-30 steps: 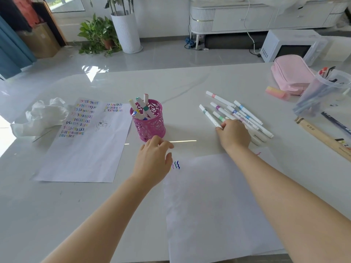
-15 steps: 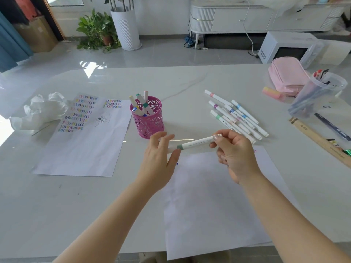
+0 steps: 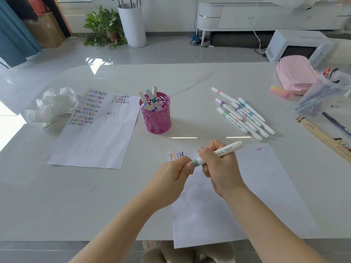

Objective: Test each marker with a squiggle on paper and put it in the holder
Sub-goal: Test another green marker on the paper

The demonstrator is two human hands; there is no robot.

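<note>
The marker (image 3: 226, 149) is held in both hands above the bench (image 3: 57, 196), nearer the person than the pink holder (image 3: 158, 120) and a little to its right. It has a stout white barrel with small dark print along it and a pale grey-green band close to one end. It lies slanted: the blunt white end points up and away to the right, and the banded end dips toward the left.

The right hand (image 3: 222, 169) has its fingers wrapped round the middle of the barrel. The left hand (image 3: 171, 179) has its fingers curled and pinching the banded end, with the thumb tip just beside the green band. Whether the cap is seated or coming loose cannot be told.

Below the hands, on the person's side of the holder, lies a white paper sheet (image 3: 262, 190). A short row of coloured squiggles (image 3: 176, 155) marks its corner nearest the holder, and a single pink mark sits at its far right corner.

The holder is a perforated metal cup standing upright, with several white markers (image 3: 152, 99) leaning in it. Their tips are yellow, green, red and blue. To the right of the holder, well apart from it, a cluster of slim white markers (image 3: 241, 112) lies flat. Just left of the holder lies a second sheet (image 3: 98, 141), covered in rows of squiggles at its far end.
</note>
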